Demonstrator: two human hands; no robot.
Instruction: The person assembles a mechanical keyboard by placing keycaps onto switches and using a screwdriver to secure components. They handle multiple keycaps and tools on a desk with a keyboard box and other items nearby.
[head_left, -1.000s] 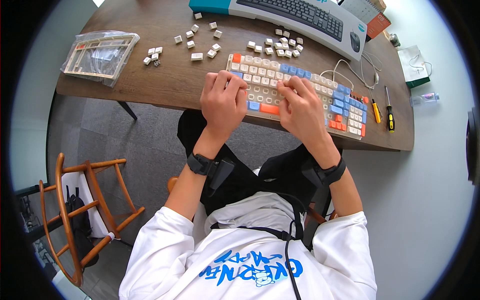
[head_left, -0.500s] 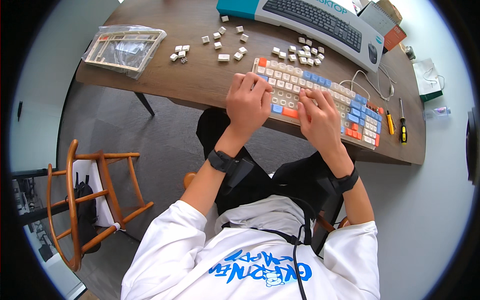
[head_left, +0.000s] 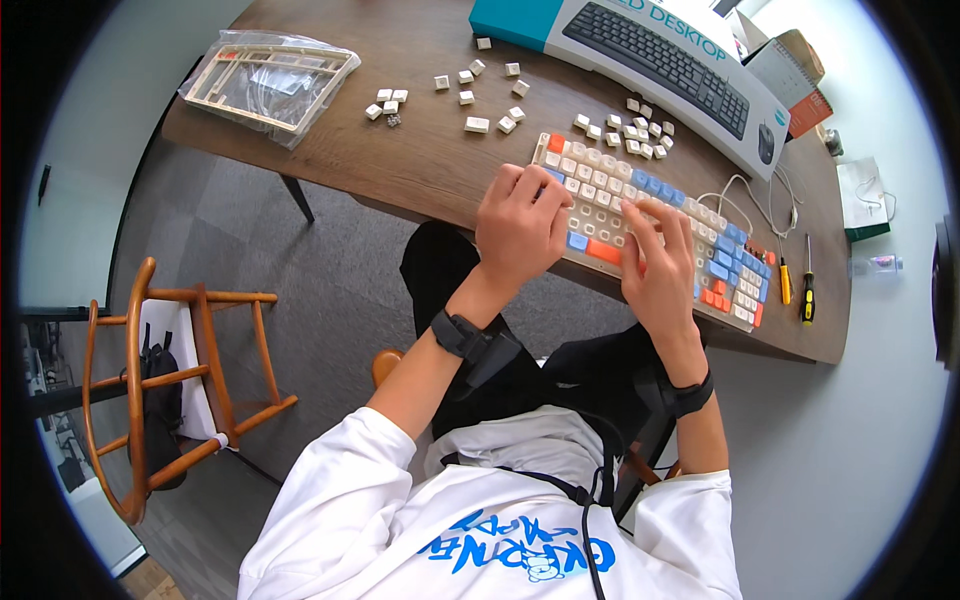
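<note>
A keyboard (head_left: 735, 240) with white, blue and orange keycaps lies slantwise along the table's near edge. Its lower left-middle rows show bare sockets without caps. My left hand (head_left: 520, 225) is bent over the keyboard's left end, fingers curled down onto it; its fingertips are partly hidden. Over the middle of the board, my right hand (head_left: 665, 265) has its fingers stretched toward the keys, with the thumb apart from them. Nothing shows in the right hand. Loose white keycaps (head_left: 477, 125) lie scattered beyond the keyboard, with another cluster of keycaps (head_left: 641, 123) nearer its back edge.
A bagged cream keyboard frame (head_left: 270, 85) lies at the far left of the table (head_left: 330, 165). Behind the keyboard stands a keyboard box (head_left: 560, 35). Two screwdrivers (head_left: 807, 295) and a white cable (head_left: 745, 185) lie at the right. A wooden chair (head_left: 205, 370) stands lower left.
The view has shifted, so the table and its things appear farther right and lower. My right thumb has drawn slightly away from the fingers; the left hand stays on the keyboard's left end.
</note>
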